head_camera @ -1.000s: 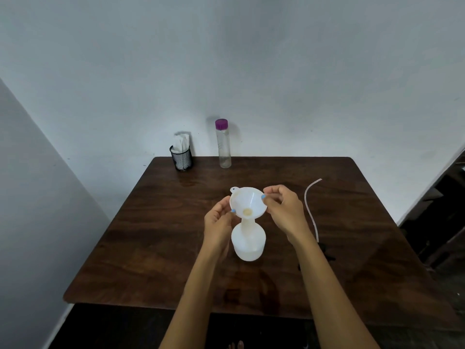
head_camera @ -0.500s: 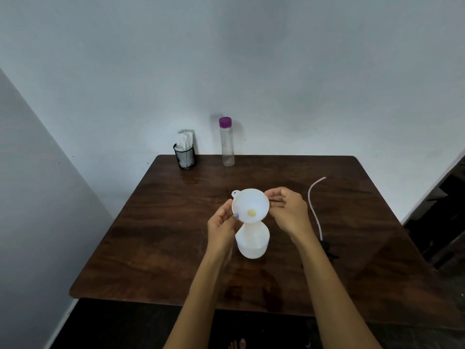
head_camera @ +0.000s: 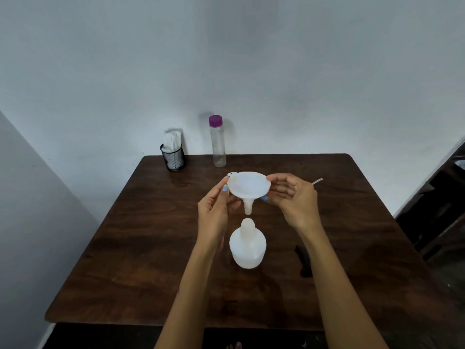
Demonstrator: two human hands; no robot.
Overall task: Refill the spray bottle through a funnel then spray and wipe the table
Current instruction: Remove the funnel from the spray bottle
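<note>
Forearms reach in over the dark worktop [head_camera: 141, 260] toward the uncapped spray bottle [head_camera: 247, 244], which stands alone at its middle. Above it, the funnel [head_camera: 248, 185], seated in the neck a second ago, now hangs lifted clear, left hand [head_camera: 216, 210] and right hand [head_camera: 293, 197] each pinching its rim. Filling seems finished, though no liquid level shows. Beyond stands a purple-capped bottle [head_camera: 217, 142].

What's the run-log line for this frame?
step: funnel placement | hands: both hold funnel | funnel: above spray bottle, not inserted
</note>
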